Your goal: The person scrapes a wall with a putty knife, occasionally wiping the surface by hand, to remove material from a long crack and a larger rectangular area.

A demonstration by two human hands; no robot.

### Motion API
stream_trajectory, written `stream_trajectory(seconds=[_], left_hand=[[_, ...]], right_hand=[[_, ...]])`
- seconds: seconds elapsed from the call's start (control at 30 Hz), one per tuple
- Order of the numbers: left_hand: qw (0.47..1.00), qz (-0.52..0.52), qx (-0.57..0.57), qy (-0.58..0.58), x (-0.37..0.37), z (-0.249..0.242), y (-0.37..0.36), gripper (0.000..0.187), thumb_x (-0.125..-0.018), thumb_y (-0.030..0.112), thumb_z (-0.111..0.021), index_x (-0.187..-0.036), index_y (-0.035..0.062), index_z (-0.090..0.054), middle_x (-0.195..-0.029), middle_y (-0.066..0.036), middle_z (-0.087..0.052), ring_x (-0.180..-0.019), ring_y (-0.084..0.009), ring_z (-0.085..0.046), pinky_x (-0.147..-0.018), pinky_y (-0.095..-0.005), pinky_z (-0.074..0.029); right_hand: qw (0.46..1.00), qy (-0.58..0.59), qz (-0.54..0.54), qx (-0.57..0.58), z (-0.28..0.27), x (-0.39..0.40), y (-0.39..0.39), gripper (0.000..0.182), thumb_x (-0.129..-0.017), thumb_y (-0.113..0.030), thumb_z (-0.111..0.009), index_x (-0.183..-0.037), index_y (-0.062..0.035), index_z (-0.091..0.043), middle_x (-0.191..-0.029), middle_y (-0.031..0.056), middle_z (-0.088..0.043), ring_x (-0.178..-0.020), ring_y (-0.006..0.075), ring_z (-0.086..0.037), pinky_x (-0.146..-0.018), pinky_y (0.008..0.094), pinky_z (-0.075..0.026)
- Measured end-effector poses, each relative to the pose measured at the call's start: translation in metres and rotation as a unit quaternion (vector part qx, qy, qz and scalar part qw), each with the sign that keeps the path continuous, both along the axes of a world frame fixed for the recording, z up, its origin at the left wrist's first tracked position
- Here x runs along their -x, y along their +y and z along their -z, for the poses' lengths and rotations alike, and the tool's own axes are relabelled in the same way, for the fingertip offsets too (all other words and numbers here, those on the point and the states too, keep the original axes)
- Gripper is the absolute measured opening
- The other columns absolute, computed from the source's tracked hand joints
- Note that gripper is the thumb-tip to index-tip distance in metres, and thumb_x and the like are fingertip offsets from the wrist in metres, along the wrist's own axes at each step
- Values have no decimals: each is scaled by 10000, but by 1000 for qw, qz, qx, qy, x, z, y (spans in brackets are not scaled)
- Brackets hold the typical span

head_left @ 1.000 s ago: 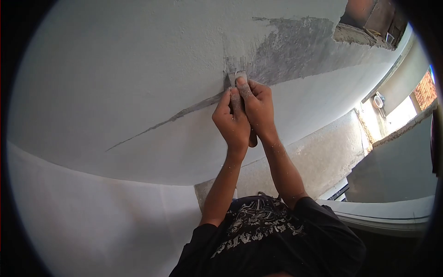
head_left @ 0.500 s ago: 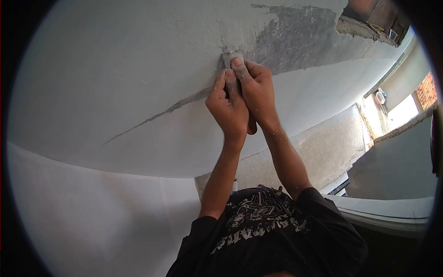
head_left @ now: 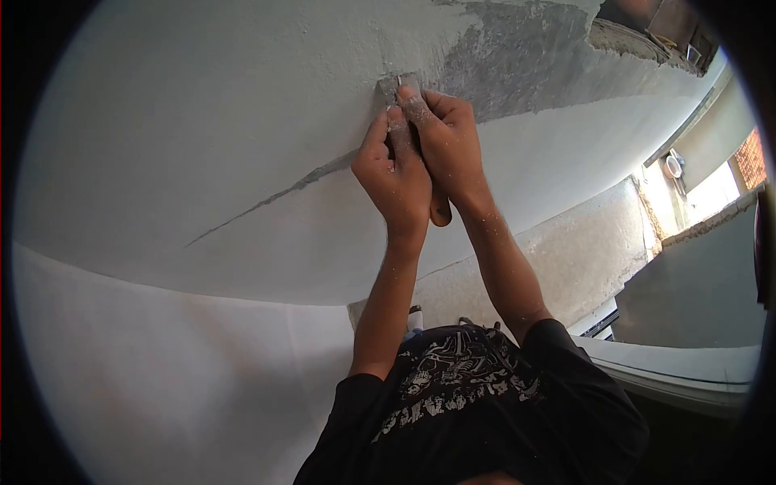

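A pale, lightly textured wall (head_left: 226, 137) sweeps across most of my view, meeting a whiter wall (head_left: 162, 364) at lower left. At bottom centre I have the dark printed shirt (head_left: 469, 404), and a rough-edged opening (head_left: 647, 40) sits at upper right. A darker grey patch (head_left: 525, 65) spreads over the top right of centre, while a thin grey streak (head_left: 283, 192) tapers down toward the left.

Both forearms reach up from the shirt and converge, wrists close together just above the middle of the frame. My left hand (head_left: 396, 178) is closed, its thumb pointing up the frame; my right hand (head_left: 453, 149) presses beside it, thumb angled up and left. The fingers of both are curled, pinching the scraper (head_left: 440, 212) between them, thumbs toward me.

The scraper lies at upper centre, its long axis running steeply from the rounded handle end below the hands to the blade (head_left: 388, 86). That blade points up and slightly left, against the wall near the patch's left edge.
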State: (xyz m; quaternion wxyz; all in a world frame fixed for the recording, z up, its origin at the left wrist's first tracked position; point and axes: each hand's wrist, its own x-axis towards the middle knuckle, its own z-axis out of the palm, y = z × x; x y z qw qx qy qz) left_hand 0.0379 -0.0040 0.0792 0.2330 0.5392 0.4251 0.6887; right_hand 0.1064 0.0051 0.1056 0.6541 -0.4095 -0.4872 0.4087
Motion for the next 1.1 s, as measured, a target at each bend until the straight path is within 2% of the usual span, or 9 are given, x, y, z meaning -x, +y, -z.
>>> stream_trajectory(seconds=[0.23, 0.37, 0.5, 0.7, 0.77, 0.9, 0.93, 1.03, 1.1], left_hand=[[1000, 2, -8, -12, -1, -9, 3, 282, -1024, 137, -512, -827, -35, -619, -654, -25, -562, -633, -61, -472, -570, -263, -402], [998, -41, -26, 41, -5, 14, 1, 289, -1041, 142, -479, -850, -38, -601, -714, -26, -580, -656, -61, -500, -613, -263, -440], [1000, 21, 20, -5, 0, -24, -3, 298, -1044, 161, -478, -844, -26, -597, -731, -14, -571, -669, -72, -492, -613, -267, -427], [997, 34, 65, -11, -15, 58, -11, 275, -1026, 159, -511, -851, -30, -607, -672, -25, -556, -627, -67, -472, -574, -271, -418], [975, 122, 180, 54, -5, 94, -13, 269, -1020, 181, -527, -883, -26, -630, -679, -44, -588, -622, -86, -545, -593, -280, -462], [917, 121, 263, 274, 17, 81, -30, 271, -1016, 191, -528, -1009, -57, -638, -851, -128, -706, -711, -175, -699, -626, -270, -557], [945, 40, 191, 262, 19, 63, -37, 265, -1012, 190, -532, -1054, -52, -631, -883, -140, -711, -730, -191, -701, -670, -284, -556], [967, -188, -56, 166, 29, 1, -46, 284, -1026, 179, -485, -1226, -11, -552, -1070, -161, -714, -913, -235, -691, -853, -370, -515], [894, -335, -207, 214, 44, -28, -37, 479, -1039, 283, -434, -1405, -23, -403, -1435, -273, -463, -1312, -362, -475, -1064, -523, -358]], right_hand=[[999, 36, -15, -30, -9, 1, 7, 413, -973, -231, -581, -654, 30, -556, -556, 3, -505, -577, 57, -406, -478, 294, -352], [999, -12, 27, -34, 31, 1, 16, 400, -967, -221, -584, -651, 23, -559, -552, 8, -500, -569, 64, -411, -474, 299, -352], [999, 17, -20, -31, -15, -1, 5, 400, -972, -236, -574, -675, 31, -571, -556, 16, -508, -569, 78, -423, -493, 304, -370], [998, 4, -57, 15, 82, -25, 8, 385, -992, -305, -577, -760, 0, -612, -645, 12, -585, -561, 65, -499, -484, 264, -417], [975, 0, -128, 180, 90, -55, -20, 398, -984, -337, -583, -756, -11, -601, -602, 17, -561, -472, 95, -512, -417, 275, -421], [927, -92, -154, 331, 217, -138, -20, 443, -968, -379, -582, -774, 19, -604, -569, 53, -535, -441, 159, -528, -403, 324, -453], [920, -102, -117, 361, 255, -161, -27, 439, -959, -381, -590, -778, 19, -607, -572, 54, -538, -456, 166, -533, -419, 329, -465], [881, 143, 80, 444, 427, -231, -75, 312, -961, -282, -552, -851, 3, -611, -683, 67, -562, -545, 173, -534, -469, 359, -494], [708, 448, 250, 485, 541, -273, -138, 190, -966, -198, -471, -967, -27, -557, -781, 63, -555, -545, 170, -505, -482, 305, -450]])
